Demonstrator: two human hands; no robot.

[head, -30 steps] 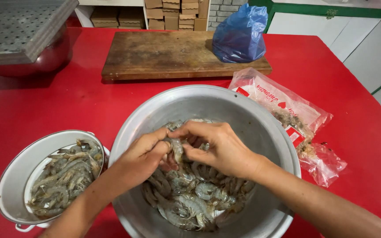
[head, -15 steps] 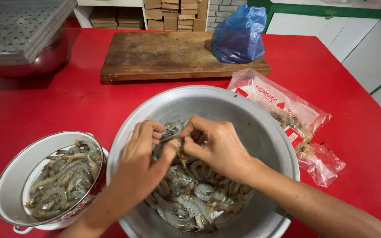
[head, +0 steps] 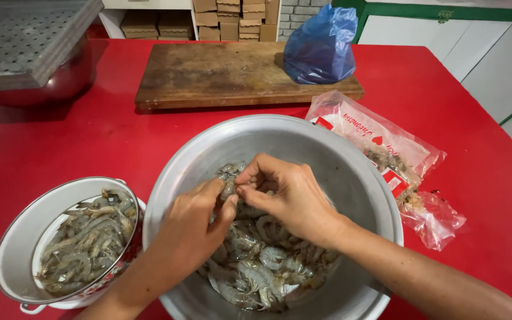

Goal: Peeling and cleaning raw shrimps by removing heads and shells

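A large metal bowl (head: 339, 160) sits on the red table and holds a pile of raw grey shrimp (head: 262, 266). Both hands are over it. My left hand (head: 191, 231) and my right hand (head: 285, 195) meet above the pile, fingertips pinching one shrimp (head: 229, 186) between them. To the left stands a white enamel pot (head: 19, 237) with more grey shrimp (head: 84, 243) inside.
A wooden cutting board (head: 220, 74) lies behind the bowl with a blue plastic bag (head: 321, 47) on its right end. A clear plastic bag with red print (head: 380, 148) lies right of the bowl. A metal pot with a perforated tray (head: 25, 53) stands far left.
Both hands stayed over the bowl on the same shrimp. The left hand shifted slightly, its fingers turning in toward the right hand's fingertips.
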